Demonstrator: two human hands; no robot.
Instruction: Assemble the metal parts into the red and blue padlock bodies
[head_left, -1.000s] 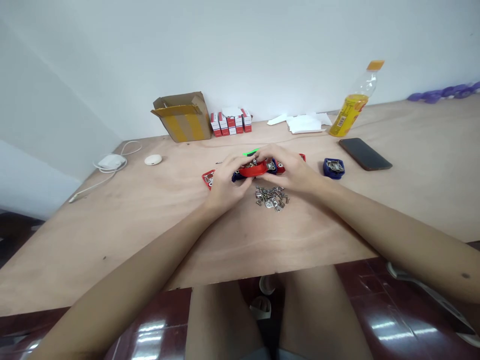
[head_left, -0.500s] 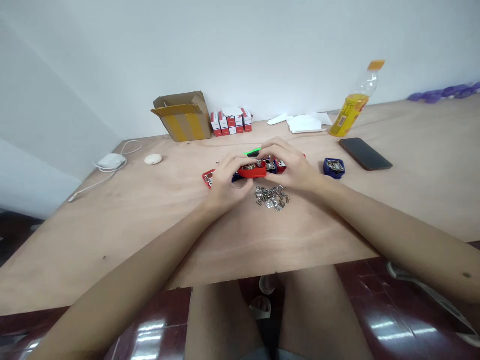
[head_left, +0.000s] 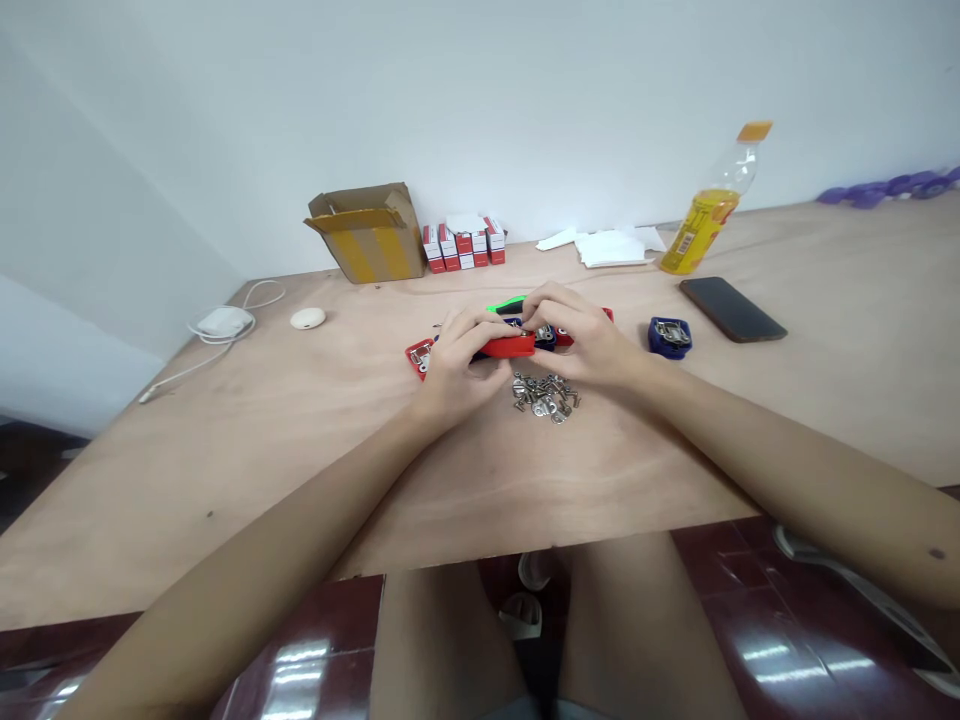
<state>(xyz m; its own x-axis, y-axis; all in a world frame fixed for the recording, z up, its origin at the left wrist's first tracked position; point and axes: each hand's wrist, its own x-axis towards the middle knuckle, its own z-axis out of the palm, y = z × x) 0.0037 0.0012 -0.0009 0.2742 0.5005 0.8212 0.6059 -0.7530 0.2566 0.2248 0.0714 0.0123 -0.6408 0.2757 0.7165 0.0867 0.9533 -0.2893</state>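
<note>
Between my hands a small red plastic case (head_left: 511, 346) is held just above the table, its inside mostly turned out of sight. My left hand (head_left: 459, 368) is closed around its left end, thumb on the near side. My right hand (head_left: 581, 335) is closed at its right end, thumb low and fingertips pressed at the top edge; whatever small part they touch there is hidden. Close in front lies a pile of small metal pieces (head_left: 546, 397). Another red case with metal parts (head_left: 420, 356) rests left of my left hand. Behind my hands are blue and red cases and a green-and-black tool (head_left: 508, 304), partly covered.
A blue case with metal parts (head_left: 670, 337) and a phone (head_left: 733, 308) lie to the right. At the back stand a cardboard box (head_left: 375, 240), small red-white boxes (head_left: 465, 247), white papers (head_left: 615, 247) and a drink bottle (head_left: 697, 225). A white charger (head_left: 225, 321) lies left.
The red case has tipped, so less of its inside shows. My right fingertips have shifted slightly at its top edge. The pile has not visibly moved.
</note>
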